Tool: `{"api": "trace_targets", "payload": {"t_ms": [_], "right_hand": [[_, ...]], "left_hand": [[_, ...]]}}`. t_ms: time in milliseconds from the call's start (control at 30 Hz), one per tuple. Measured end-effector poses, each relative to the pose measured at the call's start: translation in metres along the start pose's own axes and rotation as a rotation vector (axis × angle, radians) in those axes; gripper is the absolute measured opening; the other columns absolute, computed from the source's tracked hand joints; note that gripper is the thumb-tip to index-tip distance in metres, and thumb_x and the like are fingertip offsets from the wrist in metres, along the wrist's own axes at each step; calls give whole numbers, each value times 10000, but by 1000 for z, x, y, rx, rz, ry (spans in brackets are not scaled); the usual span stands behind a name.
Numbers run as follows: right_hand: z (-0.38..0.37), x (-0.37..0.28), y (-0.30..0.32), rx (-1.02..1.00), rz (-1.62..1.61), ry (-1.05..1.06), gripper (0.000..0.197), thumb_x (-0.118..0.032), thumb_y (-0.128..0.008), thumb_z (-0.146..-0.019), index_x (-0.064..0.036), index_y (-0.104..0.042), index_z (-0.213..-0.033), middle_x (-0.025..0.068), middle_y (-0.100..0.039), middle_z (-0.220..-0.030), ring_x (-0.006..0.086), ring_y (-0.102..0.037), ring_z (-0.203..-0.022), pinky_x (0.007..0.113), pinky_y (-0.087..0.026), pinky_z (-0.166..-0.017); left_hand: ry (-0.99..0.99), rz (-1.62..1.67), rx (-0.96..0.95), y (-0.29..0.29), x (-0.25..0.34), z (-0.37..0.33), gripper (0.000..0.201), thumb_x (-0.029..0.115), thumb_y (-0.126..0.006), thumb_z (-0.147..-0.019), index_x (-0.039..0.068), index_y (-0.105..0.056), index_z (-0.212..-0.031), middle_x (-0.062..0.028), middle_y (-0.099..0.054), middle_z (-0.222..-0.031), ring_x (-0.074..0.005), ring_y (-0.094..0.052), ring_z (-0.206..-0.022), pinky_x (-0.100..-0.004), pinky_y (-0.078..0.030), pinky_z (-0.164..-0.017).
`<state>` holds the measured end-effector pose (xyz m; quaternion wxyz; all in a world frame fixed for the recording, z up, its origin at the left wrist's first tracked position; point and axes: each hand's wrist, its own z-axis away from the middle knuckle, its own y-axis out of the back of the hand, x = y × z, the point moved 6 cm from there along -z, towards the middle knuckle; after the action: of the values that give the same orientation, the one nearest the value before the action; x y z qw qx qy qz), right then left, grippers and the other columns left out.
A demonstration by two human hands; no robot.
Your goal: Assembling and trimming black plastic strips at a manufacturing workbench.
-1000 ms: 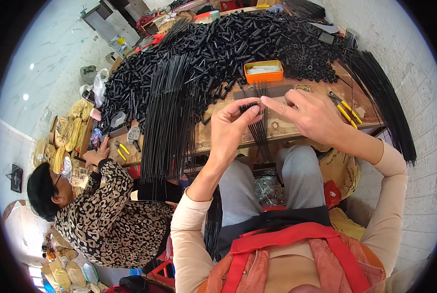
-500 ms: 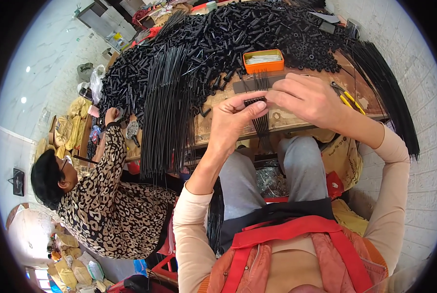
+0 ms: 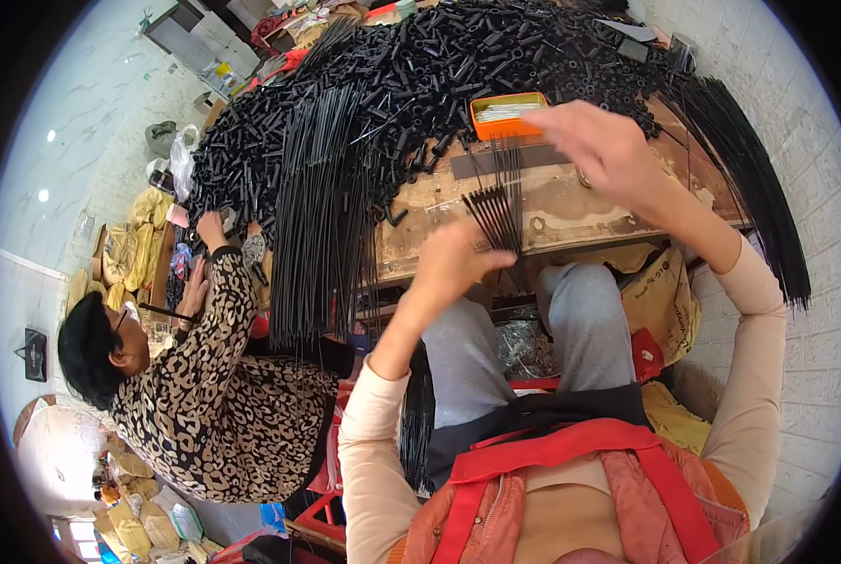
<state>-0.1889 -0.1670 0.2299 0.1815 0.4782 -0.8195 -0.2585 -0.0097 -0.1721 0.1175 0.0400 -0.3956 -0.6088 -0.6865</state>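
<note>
My left hand (image 3: 456, 268) is at the table's front edge, around a bundle of thin black rods (image 3: 498, 218). Its thumb lies across the rods, and their upper ends fan out above the fingers. Over the table's right side, my right hand (image 3: 601, 155) is raised, its fingers stretched toward an orange tin (image 3: 496, 130) of thin white pieces. Motion blurs this hand; nothing shows in it. More thin rods (image 3: 508, 160) lie between the tin and the held bundle, crossing a flat dark strip (image 3: 533, 157).
Black tubular parts (image 3: 411, 75) are heaped across the back of the wooden table (image 3: 571, 211). Long black rods hang over the edge at left (image 3: 312, 226) and right (image 3: 749, 169). At left a co-worker in a patterned top (image 3: 195, 395) reaches to the heap.
My hands have parted: the left came down and toward me with the rods, while the right rose to the right. The rods now fan out. My right arm now covers the yellow-handled pliers.
</note>
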Motion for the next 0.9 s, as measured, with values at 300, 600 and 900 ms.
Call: {"api": "trace_targets", "payload": {"t_ms": [300, 600, 900], "right_hand": [[52, 168, -130, -361, -58, -463, 172, -140, -606, -859, 9, -680, -901, 174, -662, -907, 344, -634, -859, 406, -509, -764], [61, 232, -203, -569, -12, -580, 175, -44, -618, -757, -7, -708, -903, 194, -681, -817, 347, -667, -799, 398, -526, -737], [55, 166, -153, -373, 79, -379, 164, -62, -583, -826, -20, -641, -974, 153, -579, -820, 350, -609, -778, 433, -494, -681]], "left_hand": [[-393, -250, 223, -64, -38, -14, 866, 272, -842, -617, 195, -469, -1395, -170, -313, -1512, -339, -335, -1378, -439, -323, -1107], [-358, -268, 101, -63, -32, -18, 773, 265, -782, -672, 204, -475, -1379, -148, -313, -1515, -311, -307, -1399, -475, -274, -1134], [-355, -346, 27, -58, -31, -36, 782, 416, -760, -723, 238, -432, -1410, -202, -231, -1536, -333, -224, -1432, -526, -178, -1150]]}}
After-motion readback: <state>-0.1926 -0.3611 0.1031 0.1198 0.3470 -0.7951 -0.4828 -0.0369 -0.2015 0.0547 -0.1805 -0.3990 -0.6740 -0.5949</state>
